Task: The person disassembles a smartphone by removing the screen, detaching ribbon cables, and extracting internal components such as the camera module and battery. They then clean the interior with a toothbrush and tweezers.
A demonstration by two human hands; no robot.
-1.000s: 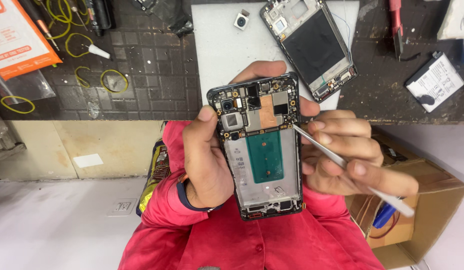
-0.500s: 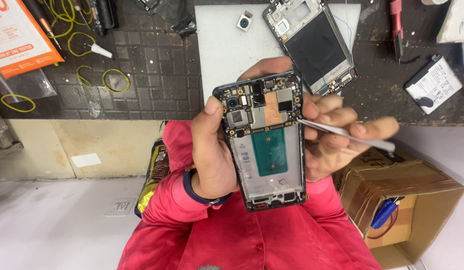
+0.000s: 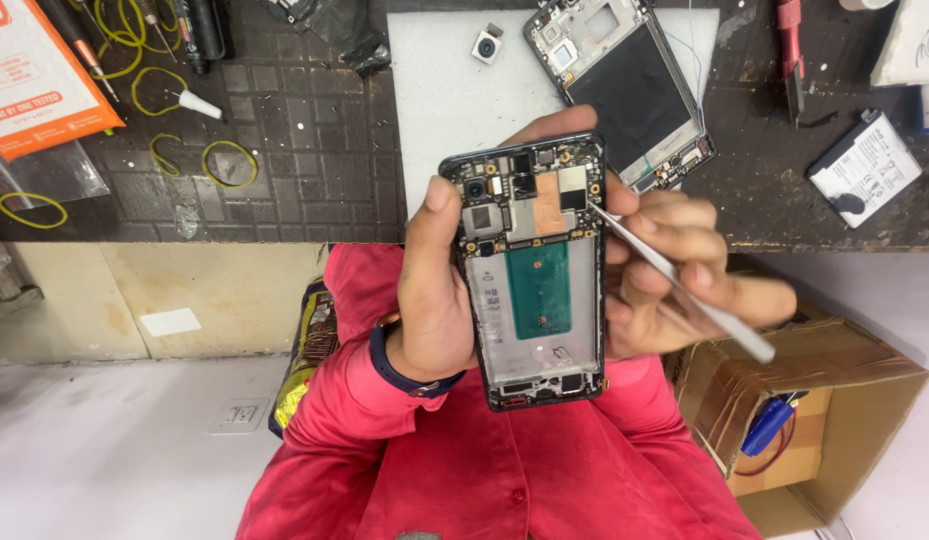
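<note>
I see my left hand (image 3: 435,290) wrapped around the left edge of the opened phone (image 3: 530,270), thumb pressed on its upper left corner near the camera modules, fingers curling behind it and showing at the top. The phone stands upright in front of my red shirt (image 3: 485,470), back cover off, with the circuit board on top and a green patch in the middle of the bare frame. My right hand (image 3: 685,280) sits just beside the phone's right edge and pinches thin metal tweezers (image 3: 675,275); the tips touch the board at its upper right, by the small black chip, and the handle slants down to the right over my fingers. On the dark bench above lies a white mat (image 3: 455,110), carrying a loose camera module (image 3: 488,44) and a second phone frame (image 3: 625,85), tilted. Further right rests a battery (image 3: 865,170), well apart from my hands. Yellow rubber bands (image 3: 230,160) lie scattered at left, near an orange packet (image 3: 35,75). A cardboard box (image 3: 825,420) stands below my right hand.
</note>
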